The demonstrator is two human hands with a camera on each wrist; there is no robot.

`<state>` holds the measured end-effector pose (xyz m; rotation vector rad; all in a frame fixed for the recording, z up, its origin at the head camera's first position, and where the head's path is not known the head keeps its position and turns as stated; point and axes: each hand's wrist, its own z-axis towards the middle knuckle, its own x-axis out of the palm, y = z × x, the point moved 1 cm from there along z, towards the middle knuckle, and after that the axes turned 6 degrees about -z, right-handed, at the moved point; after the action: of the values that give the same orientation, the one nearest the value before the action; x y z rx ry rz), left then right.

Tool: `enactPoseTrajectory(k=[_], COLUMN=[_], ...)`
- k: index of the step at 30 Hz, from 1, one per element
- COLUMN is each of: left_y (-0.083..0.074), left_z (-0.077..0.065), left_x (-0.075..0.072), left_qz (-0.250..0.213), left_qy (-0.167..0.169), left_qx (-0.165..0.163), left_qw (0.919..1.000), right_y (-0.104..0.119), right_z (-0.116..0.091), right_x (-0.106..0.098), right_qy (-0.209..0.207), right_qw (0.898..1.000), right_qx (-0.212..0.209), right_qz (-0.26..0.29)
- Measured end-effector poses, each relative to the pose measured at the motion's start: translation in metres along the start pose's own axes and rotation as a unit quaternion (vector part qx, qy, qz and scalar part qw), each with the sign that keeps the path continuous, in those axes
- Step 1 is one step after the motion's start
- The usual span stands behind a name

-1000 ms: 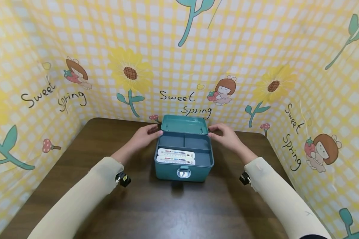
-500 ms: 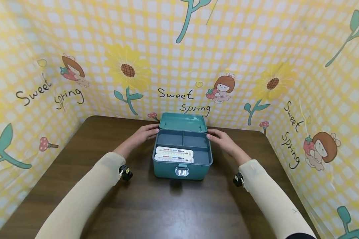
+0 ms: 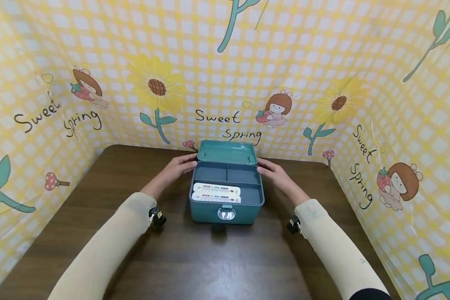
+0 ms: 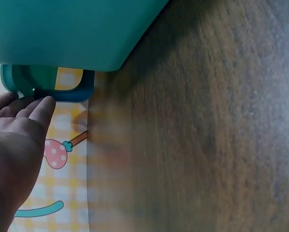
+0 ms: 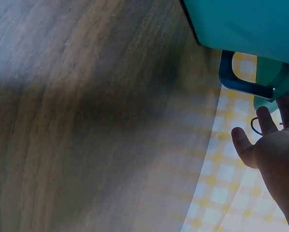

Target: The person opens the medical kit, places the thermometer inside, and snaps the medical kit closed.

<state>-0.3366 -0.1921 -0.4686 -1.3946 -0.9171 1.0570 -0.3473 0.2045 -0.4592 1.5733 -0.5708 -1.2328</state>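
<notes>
A teal storage box (image 3: 223,212) stands on the table with its lid (image 3: 227,152) tipped back toward the rear curtain. Its grey tray (image 3: 243,174) has two small rear compartments and a long front one, where two long white cases (image 3: 216,189) with coloured print lie. My left hand (image 3: 175,168) is at the box's rear left corner, fingers extended beside the hinge. Opposite it, my right hand (image 3: 276,175) lies along the rear right corner, fingers loosely straight. Both wrist views show a dark teal carry handle (image 4: 67,95) behind the box, fingertips close to it.
The brown wooden table (image 3: 210,266) spreads in front of the box and to both sides. A yellow checked curtain (image 3: 210,83) with sunflowers and cartoon figures encloses the back and sides, close behind the lid. A clear latch (image 3: 226,213) sits on the box front.
Both thumbs have moved from the tray's rim outward to the box's sides, and the right hand's fingers have straightened. The head view has shifted slightly; the lid remains tipped back.
</notes>
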Motion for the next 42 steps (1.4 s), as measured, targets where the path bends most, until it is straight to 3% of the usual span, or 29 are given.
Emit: enactPoseTrajectory(k=[9,18,25,31,42], left_y=[-0.001,-0.016,-0.021,-0.024,-0.023], left_z=[0.002,0.005,0.005,0.002,-0.008], left_x=[-0.001,-0.004,-0.004,-0.001,0.003], left_qz=[0.026,0.067,0.093,0.11,0.12], left_qy=[0.021,0.023,0.01,-0.015,-0.071], left_qx=[0.011,0.034,0.043,0.062,0.071], left_qw=[0.9994,0.9969,0.9947,0.9919,0.9877], right_y=[0.0,0.024,0.005,0.008,0.012], right_z=[0.001,-0.003,0.003,-0.002,-0.01], right_x=[-0.006,-0.009,-0.011,-0.009,0.008], right_qy=[0.007,-0.009,-0.07,-0.123,-0.2], right_qw=[1.0,0.997,0.989,0.978,0.961], right_qx=[0.007,-0.053,-0.085,-0.131,-0.163], right_qz=[-0.015,-0.057,-0.096,-0.105,-0.1])
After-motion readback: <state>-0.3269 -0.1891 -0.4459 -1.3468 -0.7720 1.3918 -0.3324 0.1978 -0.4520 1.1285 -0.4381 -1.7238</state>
